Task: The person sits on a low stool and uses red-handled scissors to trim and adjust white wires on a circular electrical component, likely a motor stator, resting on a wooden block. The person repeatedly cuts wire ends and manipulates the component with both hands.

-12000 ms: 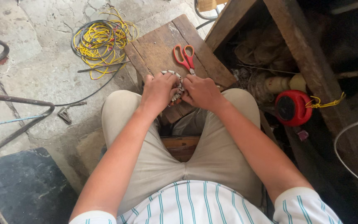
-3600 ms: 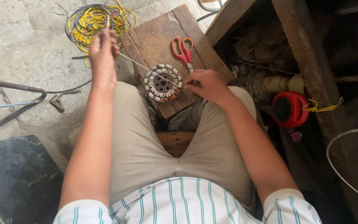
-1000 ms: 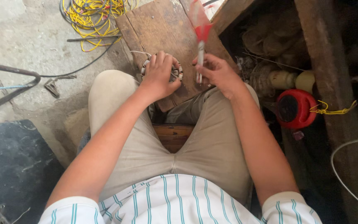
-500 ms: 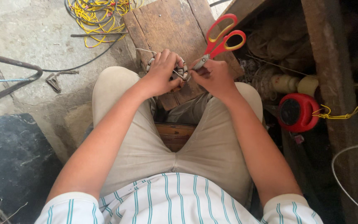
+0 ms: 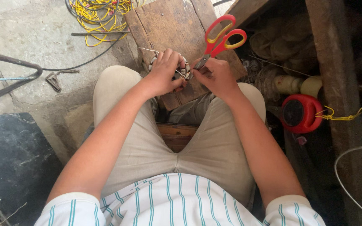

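Stator ring (image 5: 184, 69), round and wound, lies flat on a worn wooden board (image 5: 170, 29) set across the knees, mostly hidden under the left hand (image 5: 164, 75). Only a short arc of pale coil segments visible at the far rim, just beyond the knuckles; no long axis to speak of, open face turned upward toward the camera.

Board rests above a rough grey concrete floor (image 5: 30, 46). Beyond the board's far left corner, a tangle of yellow wire (image 5: 101, 12) with a dark cable trailing away from it. Left of the board, a bent metal bar (image 5: 9, 71); nearer the body on that side, a dark slab (image 5: 13, 163). Right of the board, heavy wooden beams (image 5: 327, 62) over a shadowed recess, a red round tool (image 5: 300, 113) with a yellow cord at its side, and pale cylindrical parts just above it.

Left hand closed over the ring from above, fingers curled on its rim, pinning it to the board. Right hand (image 5: 214, 77) just beside it on the ring's right edge, clamped around the blades of red-and-yellow scissors (image 5: 221, 39). Scissors slant up and to the right, handles (image 5: 227, 33) away from the body over the board, blade tip down at the ring's right edge, between the two hands. Hands almost touching.
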